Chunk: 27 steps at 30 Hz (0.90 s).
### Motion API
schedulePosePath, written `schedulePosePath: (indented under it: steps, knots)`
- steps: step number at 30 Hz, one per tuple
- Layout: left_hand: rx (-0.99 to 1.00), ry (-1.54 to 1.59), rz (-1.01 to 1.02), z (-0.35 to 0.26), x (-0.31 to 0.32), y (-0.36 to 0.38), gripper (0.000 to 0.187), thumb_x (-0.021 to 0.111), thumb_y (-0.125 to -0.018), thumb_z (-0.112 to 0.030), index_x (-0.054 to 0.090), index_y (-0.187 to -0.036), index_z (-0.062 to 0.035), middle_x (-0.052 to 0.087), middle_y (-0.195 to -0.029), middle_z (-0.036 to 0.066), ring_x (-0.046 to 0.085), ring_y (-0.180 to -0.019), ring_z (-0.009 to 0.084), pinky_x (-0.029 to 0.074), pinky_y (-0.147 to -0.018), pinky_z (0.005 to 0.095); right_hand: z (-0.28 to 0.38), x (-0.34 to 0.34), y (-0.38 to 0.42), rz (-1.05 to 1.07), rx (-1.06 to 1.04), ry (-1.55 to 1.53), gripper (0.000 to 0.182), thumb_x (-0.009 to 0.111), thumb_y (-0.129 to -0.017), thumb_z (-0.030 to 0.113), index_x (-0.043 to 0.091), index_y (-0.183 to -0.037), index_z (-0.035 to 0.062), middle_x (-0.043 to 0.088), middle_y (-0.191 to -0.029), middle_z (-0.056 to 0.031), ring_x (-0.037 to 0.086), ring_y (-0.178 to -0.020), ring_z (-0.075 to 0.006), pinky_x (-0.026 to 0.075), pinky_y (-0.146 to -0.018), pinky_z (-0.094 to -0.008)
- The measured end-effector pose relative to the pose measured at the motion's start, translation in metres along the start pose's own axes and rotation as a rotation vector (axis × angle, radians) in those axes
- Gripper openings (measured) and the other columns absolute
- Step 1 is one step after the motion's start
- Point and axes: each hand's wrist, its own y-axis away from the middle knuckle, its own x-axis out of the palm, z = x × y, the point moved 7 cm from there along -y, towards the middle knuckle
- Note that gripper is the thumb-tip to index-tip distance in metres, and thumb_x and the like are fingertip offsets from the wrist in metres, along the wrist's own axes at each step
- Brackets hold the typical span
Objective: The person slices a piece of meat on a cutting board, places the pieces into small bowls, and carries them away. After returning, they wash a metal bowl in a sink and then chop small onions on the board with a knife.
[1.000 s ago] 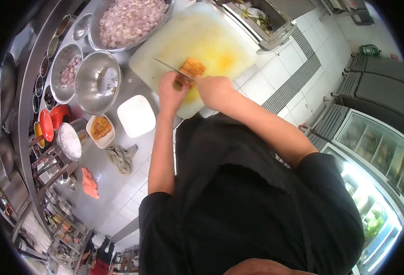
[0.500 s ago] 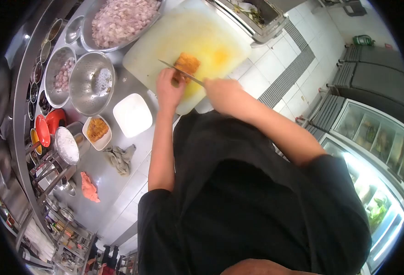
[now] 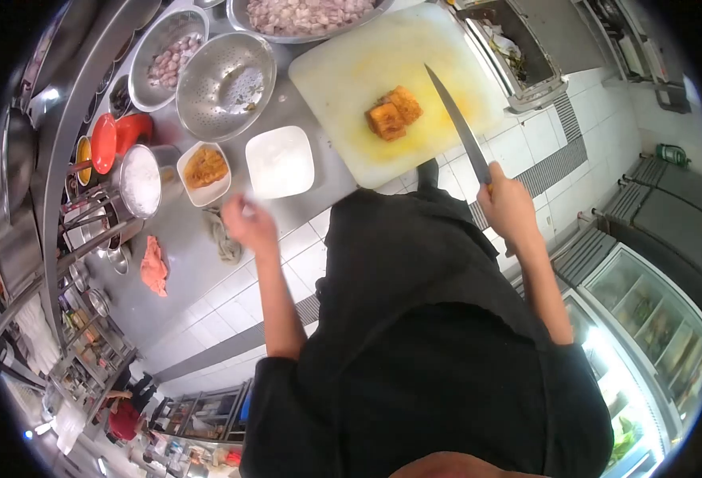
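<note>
Some orange-brown food [image 3: 394, 114] lies on the board [image 3: 333, 70] left of my right hand [image 3: 508, 204], likely for firm backing; that hand clasps the knife [image 3: 459, 119], blade pointing away, perhaps for safety. My left hand [image 3: 251, 226], near the grey cloth [image 3: 227, 249], is blurred; I cannot tell its grip.

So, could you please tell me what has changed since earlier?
The left hand has let go of the golden-brown food block and moved left, near the grey-green cloth. The right hand has drawn the long metal knife right, still gripping it. The food stays on the yellow-stained white board.
</note>
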Motion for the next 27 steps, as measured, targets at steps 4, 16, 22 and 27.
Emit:
schedulePosePath:
  steps: [4,16,22,27]
  knots:
    - [-0.058,-0.387,0.008,0.063,-0.031,0.041,0.026,0.066,-0.082,0.003,0.07,-0.107,-0.0022,0.068,-0.111,0.017,0.061,-0.111,0.0379,0.048,-0.096,0.0467,-0.047,0.048,-0.004,0.0,0.061,0.045,0.023,0.058,-0.092,0.016,0.054,-0.108,-0.0003,0.069,-0.08,-0.0278,0.069,-0.078,-0.0478,0.054,-0.074,-0.0593]
    - [-0.027,-0.244,0.074,0.034,-0.036,0.006,0.023,0.074,-0.079,0.0,0.069,-0.101,-0.0039,0.065,-0.115,0.02,0.061,-0.107,0.0397,0.049,-0.094,0.0486,-0.025,0.028,-0.004,-0.015,0.049,0.031,0.024,0.059,-0.091,0.016,0.051,-0.108,-0.0002,0.07,-0.08,-0.0268,0.07,-0.079,-0.0469,0.055,-0.072,-0.0572]
    - [0.189,0.405,0.385,-0.12,0.078,-0.012,0.03,0.076,-0.081,-0.005,0.067,-0.109,-0.0026,0.063,-0.121,0.018,0.06,-0.115,0.0376,0.048,-0.1,0.0448,0.033,0.011,0.015,0.081,-0.129,0.006,0.026,0.058,-0.091,0.015,0.05,-0.111,0.0004,0.07,-0.078,-0.0254,0.069,-0.076,-0.0458,0.055,-0.07,-0.057]
    - [0.377,0.509,0.611,-0.204,0.156,-0.021,0.042,0.077,-0.08,-0.011,0.061,-0.119,-0.0036,0.061,-0.12,0.017,0.058,-0.118,0.0373,0.047,-0.102,0.0446,0.047,0.009,0.017,0.121,-0.106,0.033,0.024,0.057,-0.092,0.013,0.052,-0.111,0.0008,0.07,-0.078,-0.0231,0.071,-0.076,-0.0432,0.056,-0.069,-0.0541]
